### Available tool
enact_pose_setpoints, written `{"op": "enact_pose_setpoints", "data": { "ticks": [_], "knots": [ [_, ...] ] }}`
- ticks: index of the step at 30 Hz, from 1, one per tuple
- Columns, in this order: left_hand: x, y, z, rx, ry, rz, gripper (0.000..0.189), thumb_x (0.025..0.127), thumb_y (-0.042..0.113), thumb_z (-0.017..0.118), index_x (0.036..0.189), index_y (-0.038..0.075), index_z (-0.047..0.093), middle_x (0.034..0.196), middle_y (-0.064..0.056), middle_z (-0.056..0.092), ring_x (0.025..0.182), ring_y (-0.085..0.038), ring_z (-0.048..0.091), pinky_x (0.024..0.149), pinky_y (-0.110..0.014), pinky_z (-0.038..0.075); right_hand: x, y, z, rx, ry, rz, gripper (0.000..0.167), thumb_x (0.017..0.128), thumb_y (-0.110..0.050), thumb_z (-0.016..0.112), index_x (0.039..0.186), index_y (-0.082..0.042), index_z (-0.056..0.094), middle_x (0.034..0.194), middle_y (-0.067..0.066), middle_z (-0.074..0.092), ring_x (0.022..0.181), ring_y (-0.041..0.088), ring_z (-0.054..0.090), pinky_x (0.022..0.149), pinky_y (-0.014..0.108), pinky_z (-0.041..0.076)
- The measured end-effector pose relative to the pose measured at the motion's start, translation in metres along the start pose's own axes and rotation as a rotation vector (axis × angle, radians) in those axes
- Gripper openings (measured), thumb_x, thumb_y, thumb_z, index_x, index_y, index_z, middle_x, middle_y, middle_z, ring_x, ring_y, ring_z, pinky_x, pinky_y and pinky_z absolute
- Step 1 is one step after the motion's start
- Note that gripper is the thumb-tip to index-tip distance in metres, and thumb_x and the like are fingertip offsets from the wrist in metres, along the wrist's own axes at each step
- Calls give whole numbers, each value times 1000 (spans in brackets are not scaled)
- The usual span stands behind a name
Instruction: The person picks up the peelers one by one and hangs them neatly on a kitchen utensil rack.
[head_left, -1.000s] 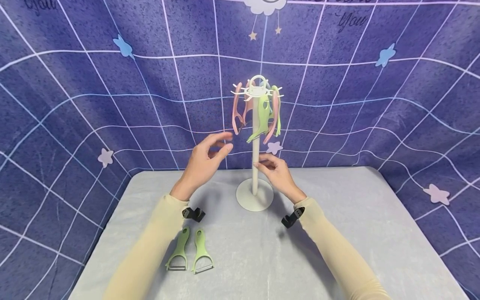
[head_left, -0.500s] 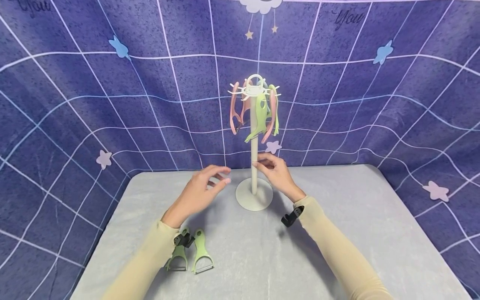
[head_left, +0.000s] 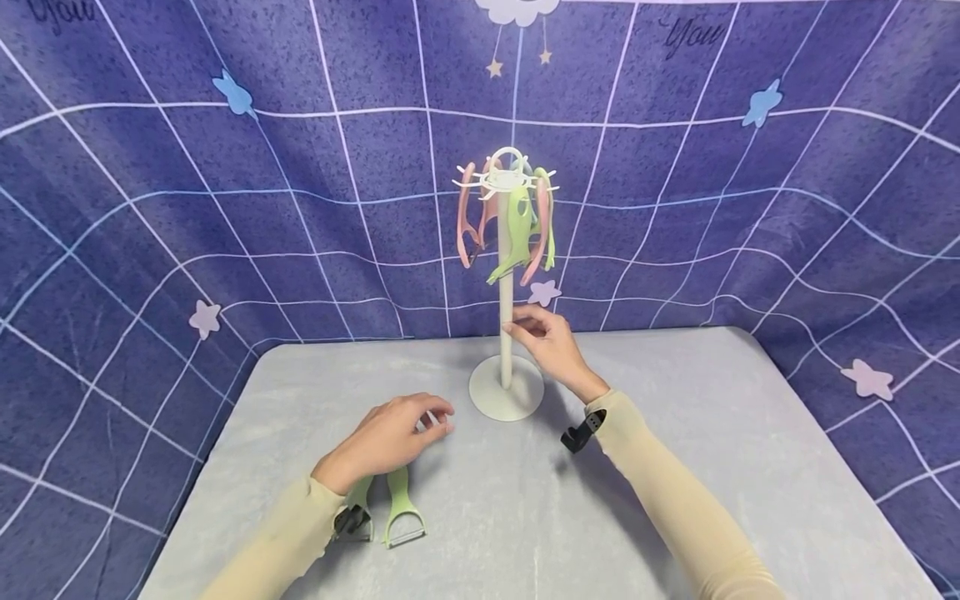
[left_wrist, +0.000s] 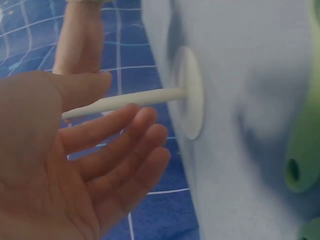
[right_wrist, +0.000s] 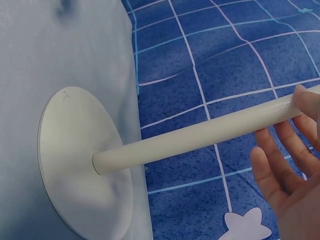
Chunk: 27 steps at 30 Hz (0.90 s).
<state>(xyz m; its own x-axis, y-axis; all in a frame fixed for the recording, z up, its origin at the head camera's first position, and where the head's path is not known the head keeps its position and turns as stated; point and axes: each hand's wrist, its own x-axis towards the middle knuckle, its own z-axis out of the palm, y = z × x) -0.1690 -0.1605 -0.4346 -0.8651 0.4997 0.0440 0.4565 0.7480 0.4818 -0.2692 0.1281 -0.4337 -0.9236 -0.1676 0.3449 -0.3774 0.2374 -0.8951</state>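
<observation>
A white stand (head_left: 506,358) with a round base and a ring of hooks holds several peelers: green ones such as the front peeler (head_left: 519,229), and pink ones such as the left peeler (head_left: 465,217). My right hand (head_left: 551,342) pinches its pole between thumb and fingers, seen close in the right wrist view. Over the table, left of the base, my left hand (head_left: 390,433) holds nothing, its fingers loosely bent. Two green peelers lie below it: the right peeler (head_left: 403,508) partly covered by the hand, the left peeler (head_left: 360,493) mostly hidden by hand and wrist camera.
The grey cloth-covered table (head_left: 637,500) carries the stand near its back edge. A blue curtain (head_left: 360,183) with a grid pattern and stars rises behind it and at both sides.
My left hand has come down and toward me, from beside the hanging peelers to above the two lying peelers. The right hand stays on the pole.
</observation>
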Motion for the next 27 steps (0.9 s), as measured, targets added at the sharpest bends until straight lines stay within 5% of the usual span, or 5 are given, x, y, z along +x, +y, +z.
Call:
{"op": "enact_pose_setpoints", "data": {
  "ticks": [10, 20, 27],
  "knots": [
    [-17, -3, 4, 147, -126, -88, 21, 103, 40, 73, 86, 27, 68, 70, 18, 57, 75, -9, 54, 69, -35, 49, -7, -25, -2, 5, 1, -19, 22, 101, -5, 74, 121, 3, 75, 105, 26, 77, 87, 21, 73, 77, 25, 58],
    [-27, -4, -1, 229, -276, -233, 32, 99, 41, 77, 82, 15, 69, 75, 3, 61, 70, -16, 54, 67, -41, 51, -7, -22, 0, 2, 5, -2, 21, 100, -5, 75, 120, 3, 75, 105, 26, 77, 93, 40, 74, 77, 26, 57],
    [-31, -4, 0, 325, -278, -249, 40, 97, 39, 78, 74, 14, 58, 68, -1, 53, 65, -20, 49, 64, -42, 47, -8, -24, -2, 12, 3, -4, 21, 101, -4, 74, 120, 4, 74, 107, 29, 76, 98, 53, 72, 77, 25, 55]
  ]
}}
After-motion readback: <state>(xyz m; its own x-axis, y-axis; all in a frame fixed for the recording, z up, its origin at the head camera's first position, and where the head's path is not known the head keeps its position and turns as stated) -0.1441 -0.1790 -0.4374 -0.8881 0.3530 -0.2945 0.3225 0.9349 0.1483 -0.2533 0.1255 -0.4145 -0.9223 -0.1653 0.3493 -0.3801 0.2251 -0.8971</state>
